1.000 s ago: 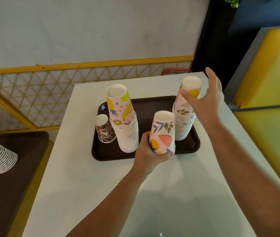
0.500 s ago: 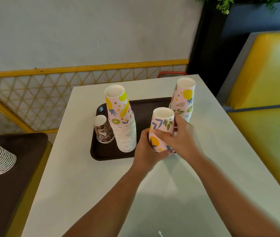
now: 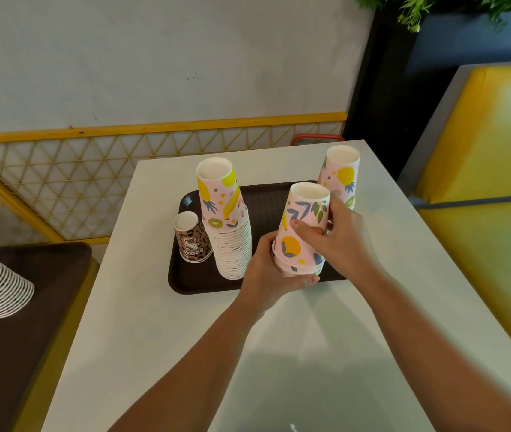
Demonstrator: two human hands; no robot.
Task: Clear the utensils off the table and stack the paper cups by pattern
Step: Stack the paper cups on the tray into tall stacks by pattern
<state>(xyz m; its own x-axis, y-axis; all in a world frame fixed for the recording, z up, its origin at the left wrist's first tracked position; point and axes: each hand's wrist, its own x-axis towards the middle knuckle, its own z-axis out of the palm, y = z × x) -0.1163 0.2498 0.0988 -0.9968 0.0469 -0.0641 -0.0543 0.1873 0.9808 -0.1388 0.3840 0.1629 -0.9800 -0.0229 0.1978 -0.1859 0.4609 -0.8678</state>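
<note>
White bench nearest; on it a dark brown plastic tray. Over the tray's near edge, left hand and right hand each hold a grip on a short stack of upturned pink fruit-print paper cups. Beyond stand a tall fruit-print stack, a small leopard-print cup and, farthest, another fruit-print stack.

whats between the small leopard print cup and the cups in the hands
In the head view, the tall fruit-print stack stands between the leopard cup and the held cups, all over the brown tray.
</note>
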